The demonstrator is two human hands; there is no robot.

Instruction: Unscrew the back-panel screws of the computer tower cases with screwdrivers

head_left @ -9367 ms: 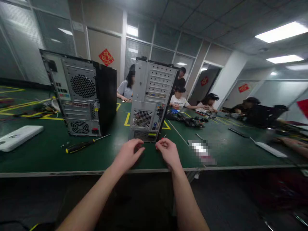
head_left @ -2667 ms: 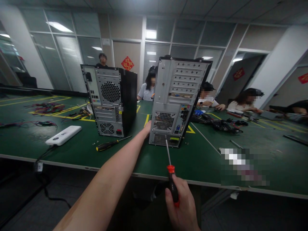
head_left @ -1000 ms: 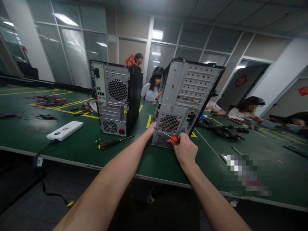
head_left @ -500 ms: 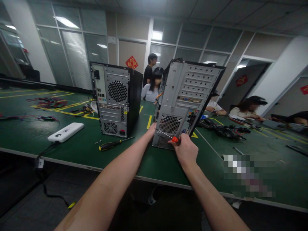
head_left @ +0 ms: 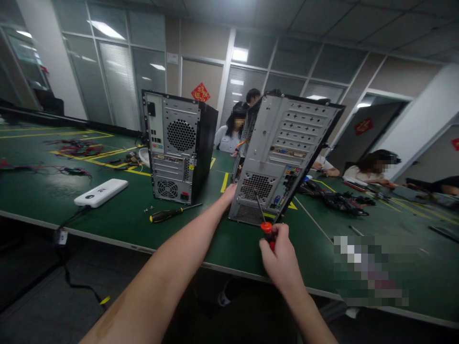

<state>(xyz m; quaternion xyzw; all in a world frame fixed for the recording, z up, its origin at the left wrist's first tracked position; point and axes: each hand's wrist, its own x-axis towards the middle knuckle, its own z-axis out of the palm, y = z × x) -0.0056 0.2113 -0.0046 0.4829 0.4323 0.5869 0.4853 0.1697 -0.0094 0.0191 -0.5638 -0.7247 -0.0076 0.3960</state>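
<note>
The gray computer box (head_left: 281, 161) is at twelve o'clock. At its six, the right hand (head_left: 282, 253) grips a screwdriver (head_left: 266, 228). At eight, the left hand (head_left: 229, 194) is half hidden: I can't tell its grip. Another computer (head_left: 177, 152) stands at nine.

On the table (head_left: 122, 222) before you, left computer tower (head_left: 170, 167) and right computer tower (head_left: 267, 157) side by side, loose screwdriver (head_left: 166, 215) before the left one, power bank (head_left: 102, 192) farther left, cable bundle (head_left: 342, 199) at right.
</note>
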